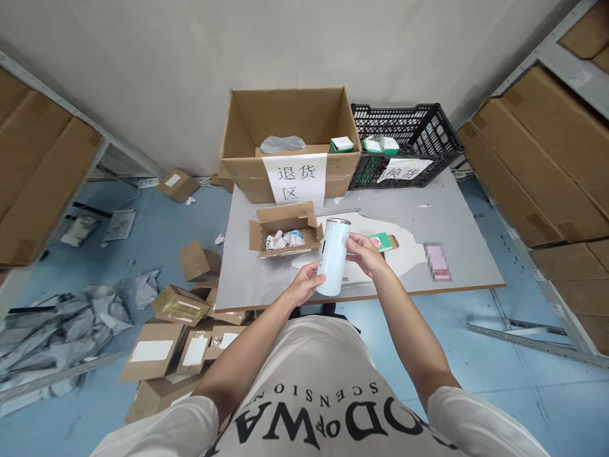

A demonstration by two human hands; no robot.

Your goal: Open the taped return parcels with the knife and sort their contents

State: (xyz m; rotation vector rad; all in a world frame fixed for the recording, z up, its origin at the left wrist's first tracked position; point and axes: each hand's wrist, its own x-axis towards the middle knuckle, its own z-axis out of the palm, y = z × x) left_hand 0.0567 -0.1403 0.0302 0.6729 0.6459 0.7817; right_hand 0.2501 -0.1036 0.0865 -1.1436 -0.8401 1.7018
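Note:
A pale blue thermos cup [335, 257] with a silver rim at its top is held nearly upright over the front part of the table. My left hand [305, 282] grips its lower left side, fingers closed against it. Higher up on the right side, my right hand [364, 254] is closed on the same cup. Just left of the cup stands a small open cardboard box [261, 238] with crumpled white packing [285, 239] inside. Partly behind my right hand lies a flat green and white carton [382, 242].
At the table's back stand a large open cardboard box [247, 181] with a paper sign [297, 174] and a black plastic crate [431, 143] holding small green-white boxes. A pixelated pink item [438, 261] lies right. Cartons [152, 349] and grey bags [80, 324] cover floor at left; shelves flank both sides.

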